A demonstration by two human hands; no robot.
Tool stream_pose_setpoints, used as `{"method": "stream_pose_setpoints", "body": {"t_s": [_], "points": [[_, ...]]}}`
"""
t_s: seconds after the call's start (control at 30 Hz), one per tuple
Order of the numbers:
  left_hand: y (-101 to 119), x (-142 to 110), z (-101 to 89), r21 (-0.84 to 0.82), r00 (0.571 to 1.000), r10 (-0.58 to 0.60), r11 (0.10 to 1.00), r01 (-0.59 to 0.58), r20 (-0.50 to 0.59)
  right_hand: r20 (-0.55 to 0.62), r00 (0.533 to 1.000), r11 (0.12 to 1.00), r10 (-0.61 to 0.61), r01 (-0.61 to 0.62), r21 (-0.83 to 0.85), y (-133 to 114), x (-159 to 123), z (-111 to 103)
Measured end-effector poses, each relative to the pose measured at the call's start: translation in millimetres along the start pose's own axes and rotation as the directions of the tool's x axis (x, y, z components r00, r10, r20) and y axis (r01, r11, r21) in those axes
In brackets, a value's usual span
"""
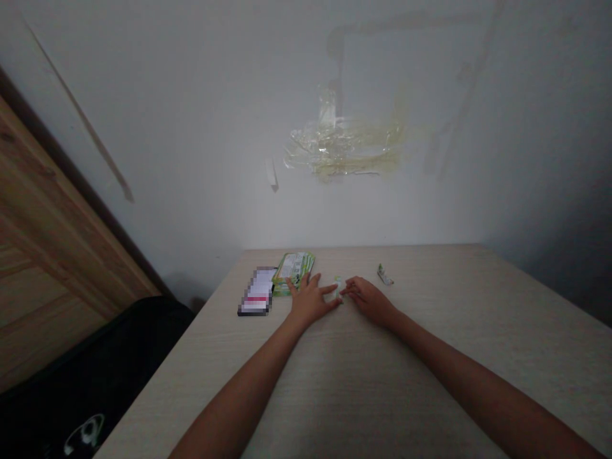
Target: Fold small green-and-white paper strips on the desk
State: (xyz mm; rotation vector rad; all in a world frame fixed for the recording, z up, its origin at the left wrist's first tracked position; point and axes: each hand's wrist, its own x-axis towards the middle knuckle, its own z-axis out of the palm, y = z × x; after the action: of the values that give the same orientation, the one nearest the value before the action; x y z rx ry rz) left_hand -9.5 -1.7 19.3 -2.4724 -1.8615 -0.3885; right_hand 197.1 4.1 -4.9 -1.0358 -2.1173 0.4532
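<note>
A small white-and-green piece (338,287), paper or thin film, lies on the table between my two hands. My left hand (310,301) rests with its fingers spread, the thumb and index finger at the piece's left side. Its other fingers reach the near edge of a stack of green-and-white printed packets or cards (294,264). From the other side, my right hand (369,299) has its fingers pinched together at the right edge of the piece. Fine detail there is too small to make out.
A phone (258,290) with a blurred screen lies left of the stack. A crumpled green-and-white scrap (384,275) is farther right on the wooden table (430,401). A wall with clear tape (344,150) rises behind. A black bag or chair back (119,357) stands at left.
</note>
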Motion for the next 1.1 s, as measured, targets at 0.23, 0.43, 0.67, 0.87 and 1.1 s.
{"method": "stream_pose_setpoints", "body": {"t_s": [0.23,0.43,0.67,0.87,1.1], "points": [[-2.8,0.0,2.6,-0.030,1.000,0.008,1.000,-0.007,0.018,0.019,1.000,1.000,0.015,-0.015,0.007,-2.5,-1.5,-1.0],[-5.5,0.6,6.1,-0.007,0.999,0.032,0.999,-0.032,-0.035,0.007,0.999,0.996,-0.051,0.052,-0.066,-7.0,-0.8,-4.6],[-3.3,1.2,8.6,0.030,0.999,0.013,0.999,-0.012,-0.047,-0.018,0.997,0.997,-0.069,0.068,-0.047,-9.2,-2.3,-6.4],[-2.8,1.6,6.6,0.014,1.000,-0.001,1.000,0.002,-0.025,0.001,0.993,0.992,-0.121,0.121,-0.048,-5.9,-1.8,-7.4],[-2.5,1.7,4.4,0.006,1.000,-0.011,1.000,0.011,-0.011,0.039,0.984,0.984,-0.175,0.176,-0.018,-9.3,-1.4,-10.2]]}}
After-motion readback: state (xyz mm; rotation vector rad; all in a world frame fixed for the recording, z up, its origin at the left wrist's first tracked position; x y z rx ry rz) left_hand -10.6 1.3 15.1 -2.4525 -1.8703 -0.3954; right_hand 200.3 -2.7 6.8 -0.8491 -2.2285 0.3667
